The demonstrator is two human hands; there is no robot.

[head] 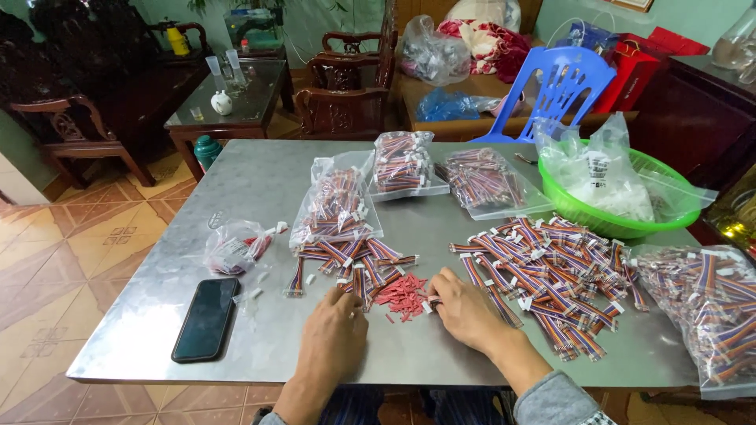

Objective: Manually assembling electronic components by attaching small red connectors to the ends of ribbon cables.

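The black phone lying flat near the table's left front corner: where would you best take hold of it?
Probably across the long side edges of the flat black slab phone, coming from above. It lies face up on the bare metal table, with little beside it to hinder fingers, and apart from both hands.

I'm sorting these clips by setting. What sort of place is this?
Probably a living room at home used for piecework. Carved wooden armchairs and a glass-topped tea table stand on a tiled floor, while the metal table holds bags and piles of striped wire connectors.
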